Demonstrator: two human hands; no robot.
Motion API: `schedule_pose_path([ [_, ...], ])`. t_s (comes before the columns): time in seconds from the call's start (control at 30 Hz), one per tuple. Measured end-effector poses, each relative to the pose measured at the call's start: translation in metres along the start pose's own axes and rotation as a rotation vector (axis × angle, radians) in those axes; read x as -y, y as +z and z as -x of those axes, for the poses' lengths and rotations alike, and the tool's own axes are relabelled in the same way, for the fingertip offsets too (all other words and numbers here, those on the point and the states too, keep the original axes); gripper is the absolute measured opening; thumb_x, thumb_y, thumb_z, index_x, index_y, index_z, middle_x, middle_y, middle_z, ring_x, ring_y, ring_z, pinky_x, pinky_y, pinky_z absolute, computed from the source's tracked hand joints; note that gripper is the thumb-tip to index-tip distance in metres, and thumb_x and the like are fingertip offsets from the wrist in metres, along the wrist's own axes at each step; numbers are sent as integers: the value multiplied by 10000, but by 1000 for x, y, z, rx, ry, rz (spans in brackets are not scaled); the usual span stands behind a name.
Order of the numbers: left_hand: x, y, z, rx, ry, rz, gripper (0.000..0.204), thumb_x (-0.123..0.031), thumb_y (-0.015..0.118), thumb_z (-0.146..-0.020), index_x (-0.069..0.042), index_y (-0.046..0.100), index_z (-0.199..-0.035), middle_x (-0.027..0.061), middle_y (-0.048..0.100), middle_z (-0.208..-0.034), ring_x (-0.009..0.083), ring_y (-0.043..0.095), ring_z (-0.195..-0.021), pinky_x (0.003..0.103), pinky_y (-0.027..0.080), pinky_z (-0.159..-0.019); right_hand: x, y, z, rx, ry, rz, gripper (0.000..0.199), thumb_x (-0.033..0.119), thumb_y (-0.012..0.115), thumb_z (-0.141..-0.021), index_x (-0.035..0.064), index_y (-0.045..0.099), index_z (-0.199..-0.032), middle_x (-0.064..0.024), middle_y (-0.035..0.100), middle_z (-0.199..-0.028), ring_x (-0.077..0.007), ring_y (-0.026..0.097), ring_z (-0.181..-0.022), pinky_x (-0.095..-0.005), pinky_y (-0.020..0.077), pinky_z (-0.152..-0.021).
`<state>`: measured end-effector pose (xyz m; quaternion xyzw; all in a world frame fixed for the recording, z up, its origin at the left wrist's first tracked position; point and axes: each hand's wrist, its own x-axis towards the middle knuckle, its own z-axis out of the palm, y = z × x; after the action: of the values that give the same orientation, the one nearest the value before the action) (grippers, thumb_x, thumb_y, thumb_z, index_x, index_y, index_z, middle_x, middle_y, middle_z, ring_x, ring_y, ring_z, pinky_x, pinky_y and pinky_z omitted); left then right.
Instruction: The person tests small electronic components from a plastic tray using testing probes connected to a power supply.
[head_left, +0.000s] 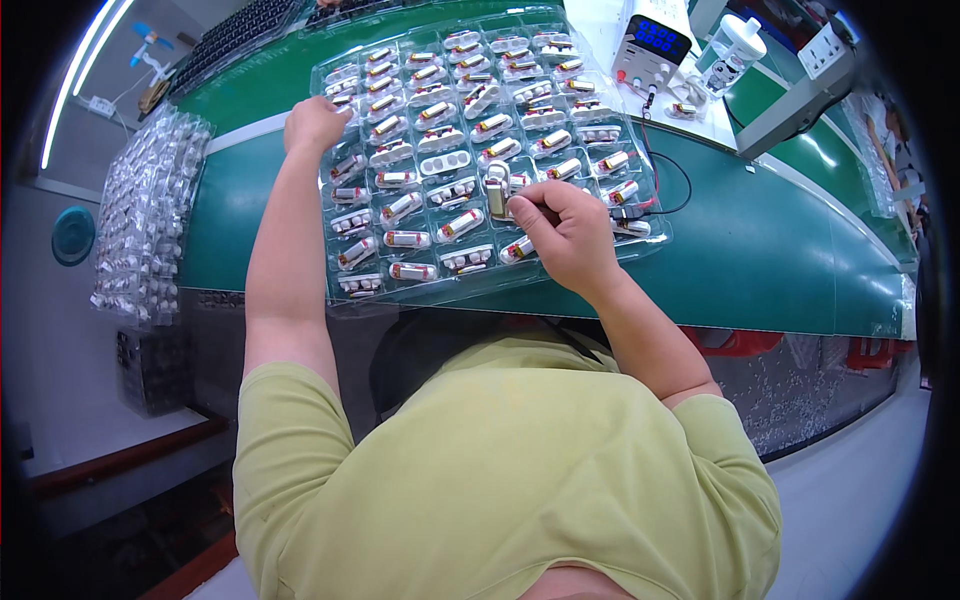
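A clear plastic tray [430,292] lies on the green table, its pockets holding rows of small white oval devices with silver battery cells and bits of red wire. My right hand [568,232] is closed in a pinch over the tray's near right part. Between its thumb and forefinger is a battery device [496,192], white at the top with a silver cell. At the tray's far left edge is my left hand [318,124], fingers curled together beside a pocket; what they grip, if anything, is hidden.
A bench power supply [655,50] with a blue display stands at the far right, its red and black leads [690,180] running to the tray's right side. Near it are a clear jug [733,55] and a grey post [800,112]. Stacked filled trays [150,215] stand left.
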<state>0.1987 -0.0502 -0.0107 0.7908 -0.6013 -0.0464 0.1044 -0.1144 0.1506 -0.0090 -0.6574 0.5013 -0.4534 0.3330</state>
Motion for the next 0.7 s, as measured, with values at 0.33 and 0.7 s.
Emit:
schedule_pose_path([
  [0.33,-27,-16,124,709,-44,1802,357,3,580,-877,-27,521,-1227,161,656,-910,230,690,-806,325,613,-719,-14,-3,-9,82,205,-336,215,201,610,-928,2,669,-870,-29,643,-716,-71,579,-656,-249,445,-579],
  [0.7,-73,-9,215,523,362,1374,662,26,681,-740,-81,466,-1358,37,558,-897,125,604,-777,236,496,-683,-3,7,0,90,85,-107,221,206,627,-900,6,640,-807,-72,615,-667,-154,560,-604,-298,438,-559],
])
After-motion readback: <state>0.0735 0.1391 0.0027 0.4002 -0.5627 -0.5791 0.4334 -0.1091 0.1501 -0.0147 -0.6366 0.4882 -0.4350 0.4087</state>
